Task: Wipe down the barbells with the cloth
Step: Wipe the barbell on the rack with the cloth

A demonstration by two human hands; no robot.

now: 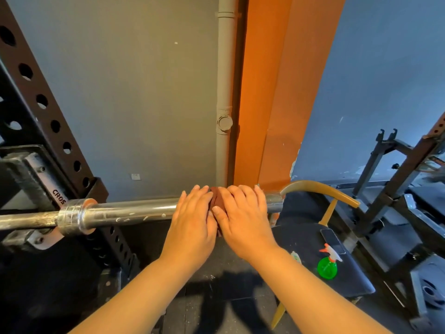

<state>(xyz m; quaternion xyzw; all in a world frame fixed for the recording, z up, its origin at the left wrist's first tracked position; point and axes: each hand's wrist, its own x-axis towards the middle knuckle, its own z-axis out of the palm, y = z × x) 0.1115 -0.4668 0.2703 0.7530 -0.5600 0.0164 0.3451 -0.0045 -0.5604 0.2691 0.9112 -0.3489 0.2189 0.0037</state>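
A steel barbell (pixel 130 213) lies level across a black rack, its chrome sleeve pointing right and ending at about (pixel 274 202). A reddish-brown cloth (pixel 216 201) is wrapped over the sleeve near that end. My left hand (pixel 192 220) and my right hand (pixel 240 218) sit side by side on top of the cloth, fingers curled over the bar and pressing the cloth against it. Most of the cloth is hidden under both hands.
The black perforated rack upright (pixel 48 116) and bar hook (pixel 29 179) stand at left. A chair (pixel 320 189) at right carries a green spray bottle (pixel 327 266) and a phone (pixel 333 241). More rack frames (pixel 397 179) stand far right. A grey pipe (pixel 225 92) runs down the wall.
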